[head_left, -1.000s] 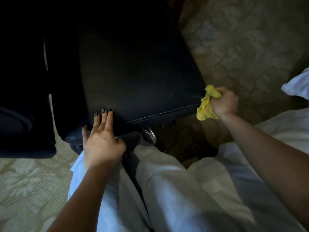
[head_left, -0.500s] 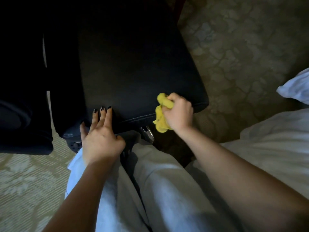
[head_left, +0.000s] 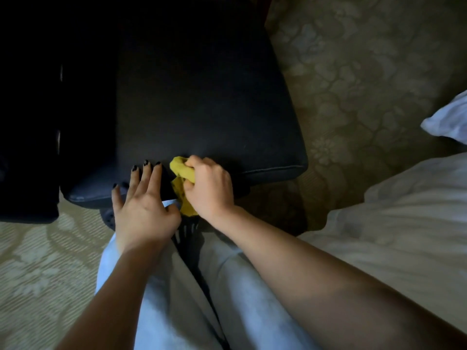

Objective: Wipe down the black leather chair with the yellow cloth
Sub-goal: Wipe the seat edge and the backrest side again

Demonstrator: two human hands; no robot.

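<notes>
The black leather chair [head_left: 202,97] fills the upper middle of the view, its seat's front edge facing me. My right hand [head_left: 209,188] is closed on the bunched yellow cloth [head_left: 183,184] and presses it against the seat's front edge, left of centre. My left hand [head_left: 144,205] lies flat with fingers spread on the same edge, just left of the cloth and almost touching my right hand. Most of the cloth is hidden under my right hand.
Patterned beige carpet [head_left: 366,79] lies right of and behind the chair. A black armrest [head_left: 27,160] stands at the left. White bedding [head_left: 409,223] lies at the right. My legs in light trousers [head_left: 189,299] are below the hands.
My right hand has slid the yellow cloth leftward along the seat's front edge, from its right corner to beside my left hand. My left hand has stayed in place.
</notes>
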